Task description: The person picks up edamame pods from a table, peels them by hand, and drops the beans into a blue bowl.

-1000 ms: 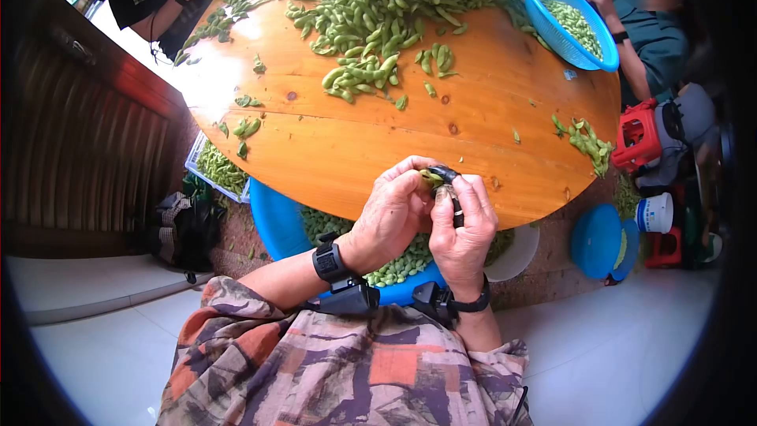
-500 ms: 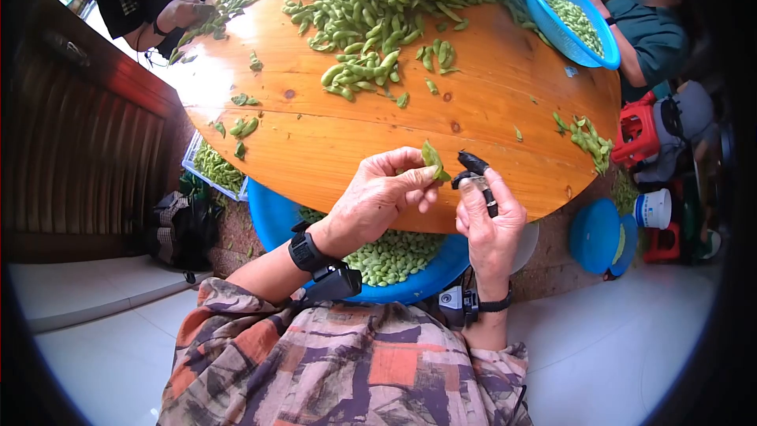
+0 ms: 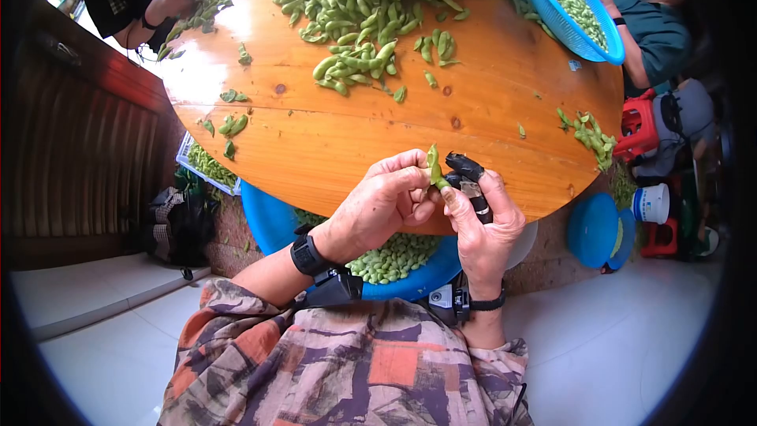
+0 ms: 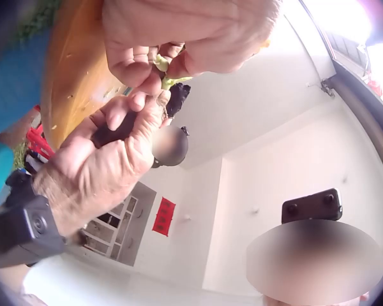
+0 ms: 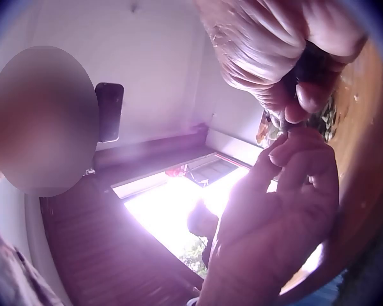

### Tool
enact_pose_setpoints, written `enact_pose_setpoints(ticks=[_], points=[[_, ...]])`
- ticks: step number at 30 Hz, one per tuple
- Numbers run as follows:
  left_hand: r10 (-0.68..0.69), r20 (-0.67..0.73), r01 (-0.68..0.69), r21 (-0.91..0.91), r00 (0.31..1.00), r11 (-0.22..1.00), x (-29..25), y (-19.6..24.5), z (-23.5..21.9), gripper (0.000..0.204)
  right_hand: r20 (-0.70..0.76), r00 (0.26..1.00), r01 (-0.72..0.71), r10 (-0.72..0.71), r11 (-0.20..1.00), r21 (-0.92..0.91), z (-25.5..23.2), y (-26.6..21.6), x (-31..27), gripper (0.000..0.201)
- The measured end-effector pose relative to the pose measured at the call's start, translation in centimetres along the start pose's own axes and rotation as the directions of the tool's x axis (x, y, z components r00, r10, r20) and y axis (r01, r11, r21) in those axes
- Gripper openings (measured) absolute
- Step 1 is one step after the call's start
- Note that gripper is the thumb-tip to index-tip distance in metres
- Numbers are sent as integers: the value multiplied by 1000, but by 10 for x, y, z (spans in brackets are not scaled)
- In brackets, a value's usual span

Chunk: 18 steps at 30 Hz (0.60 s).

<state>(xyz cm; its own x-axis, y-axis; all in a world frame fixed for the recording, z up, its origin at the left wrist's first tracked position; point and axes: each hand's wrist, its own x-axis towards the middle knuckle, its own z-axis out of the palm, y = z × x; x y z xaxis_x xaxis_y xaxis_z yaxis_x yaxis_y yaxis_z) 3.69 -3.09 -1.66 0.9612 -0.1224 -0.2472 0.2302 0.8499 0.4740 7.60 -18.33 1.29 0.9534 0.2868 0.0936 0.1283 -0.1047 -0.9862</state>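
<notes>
In the head view, a green edamame pod [image 3: 434,164] stands upright between my two hands, over the near edge of the wooden table [image 3: 315,150]. My left hand [image 3: 371,203] pinches it between thumb and bent forefinger. The thumb of my right hand [image 3: 487,233] lies at the pod's lower end, pinching it against the fingers. Black coverings [image 3: 464,165] wrap fingers of that right hand. Both hands meet at the fingertips in the wrist views, where the pod [image 4: 169,81] is mostly hidden. Below the hands, a blue tub [image 3: 260,217] holds shelled beans [image 3: 386,262].
A large heap of edamame pods [image 3: 367,20] covers the table's far side. At the far right a blue basket [image 3: 552,28] of beans tilts near another person's arm [image 3: 635,51]. A second person's hand [image 3: 169,4] is at the far left. Red stool [image 3: 637,126] stands right.
My hands first worked together, then parted with the pod in the left hand. Now the right hand has come back left against the pod. The far-left person's hand has moved down to the pods.
</notes>
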Motion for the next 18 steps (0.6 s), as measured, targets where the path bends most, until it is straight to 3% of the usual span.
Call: enact_pose_setpoints(ticks=[2, 6, 9, 11, 15, 16, 17, 18], points=[[-39, 5, 39, -58, 999, 998, 0, 1, 1, 8, 2, 999, 51, -51, 997, -60, 0, -4, 0, 24], [-56, 8, 57, -88, 998, 994, 0, 0, 3, 5, 35, 999, 35, -34, 999, -39, -4, -1, 0, 23], [-10, 90, 19, -102, 996, 995, 2, -5, 1, 4, 58, 998, -30, 33, 998, -56, -7, 0, -1, 24], [-12, 56, 18, -98, 998, 995, 0, -5, 6, 4, 159, 971, -201, 177, 969, 147, -7, -5, -2, 26], [-10, -93, 11, 12, 996, 1000, -3, 0, 23, 3, 193, 960, -222, 203, 972, 83, -6, -2, 3, 26], [-3, -76, 4, 5, 997, 1000, -1, -1, 20, 3, 110, 985, 149, -137, 982, -114, -1, 3, 3, 26], [3, -60, -3, 0, 998, 1000, 0, -1, 19, 3, 97, 877, 475, -471, 819, -321, 1, 5, 3, 26], [5, -55, -5, 0, 998, 1000, -1, -1, 20, 3, 110, 878, 471, -466, 802, -366, 0, 4, 1, 25]])
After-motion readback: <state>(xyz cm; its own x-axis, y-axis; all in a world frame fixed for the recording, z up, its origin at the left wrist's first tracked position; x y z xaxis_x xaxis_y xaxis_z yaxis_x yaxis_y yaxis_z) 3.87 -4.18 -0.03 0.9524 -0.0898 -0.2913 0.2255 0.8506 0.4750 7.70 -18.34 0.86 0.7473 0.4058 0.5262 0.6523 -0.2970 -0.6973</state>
